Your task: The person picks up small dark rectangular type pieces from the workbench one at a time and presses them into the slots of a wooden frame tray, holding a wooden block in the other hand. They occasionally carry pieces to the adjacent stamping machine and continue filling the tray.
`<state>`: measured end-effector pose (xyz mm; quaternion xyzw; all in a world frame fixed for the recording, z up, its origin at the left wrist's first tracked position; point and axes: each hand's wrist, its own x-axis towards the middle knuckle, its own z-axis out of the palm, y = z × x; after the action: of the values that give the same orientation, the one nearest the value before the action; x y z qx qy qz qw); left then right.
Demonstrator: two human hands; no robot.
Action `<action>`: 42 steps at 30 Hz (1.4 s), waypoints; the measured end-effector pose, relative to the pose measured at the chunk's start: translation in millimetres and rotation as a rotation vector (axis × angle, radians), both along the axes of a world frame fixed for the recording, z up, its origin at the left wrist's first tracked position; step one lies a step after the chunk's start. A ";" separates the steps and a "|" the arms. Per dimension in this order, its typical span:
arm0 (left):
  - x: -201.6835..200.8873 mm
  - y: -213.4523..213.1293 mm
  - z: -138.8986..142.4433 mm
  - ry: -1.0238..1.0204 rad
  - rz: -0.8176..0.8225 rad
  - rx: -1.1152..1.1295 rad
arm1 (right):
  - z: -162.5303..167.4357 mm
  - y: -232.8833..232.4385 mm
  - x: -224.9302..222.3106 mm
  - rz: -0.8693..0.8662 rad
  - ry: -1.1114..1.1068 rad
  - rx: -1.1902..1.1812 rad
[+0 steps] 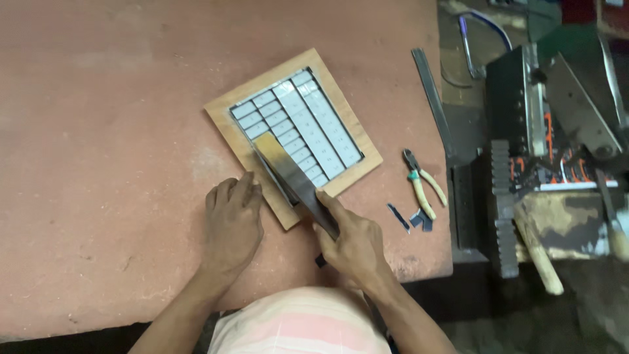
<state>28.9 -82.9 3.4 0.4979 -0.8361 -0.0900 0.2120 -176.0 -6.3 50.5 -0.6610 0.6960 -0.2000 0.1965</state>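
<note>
A flat wooden frame (293, 134) is seen lying tilted on the reddish table (98, 131), and it is filled with rows of small pale tiles (308, 124). A long flat blade (293, 177) is laid slanting across the lower corner of the frame, over the tiles there. The blade is held in the right hand (350, 242), whose grip is closed around its near end, with the first finger stretched along the metal. The left hand (232, 223) is laid flat on the table, its fingers bent and pressed against the near edge of the frame; nothing is grasped by it, and its grip is loose. To the right of the frame, a pair of pliers (424, 185) with yellow handles is seen lying on the table, and some small dark scraps (411, 218) are lying just below it. A long metal ruler (432, 98) is laid along the right edge of the table. Past that edge, dark machine parts (524, 131) and a wooden handle (538, 252) can be seen.
</note>
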 end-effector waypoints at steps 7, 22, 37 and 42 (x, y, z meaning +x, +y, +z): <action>-0.1 8.7 -14.8 -0.048 -0.024 -0.036 | 3.0 8.4 0.5 -0.049 -0.111 -0.134; -87.4 103.6 6.6 0.147 -0.537 0.065 | -49.0 156.7 -128.5 -0.495 -0.708 -0.655; -257.3 86.1 9.2 0.226 -0.431 0.049 | -71.2 173.2 -153.4 -0.310 -1.023 -0.751; -297.2 93.8 21.8 0.134 -0.268 0.086 | -70.4 170.9 -169.2 -0.201 -1.062 -0.701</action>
<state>-268.3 11.0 25.2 0.3832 -0.8744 -0.1862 0.2321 -345.2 164.6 -19.9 -0.4287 0.4560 -0.7328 0.2669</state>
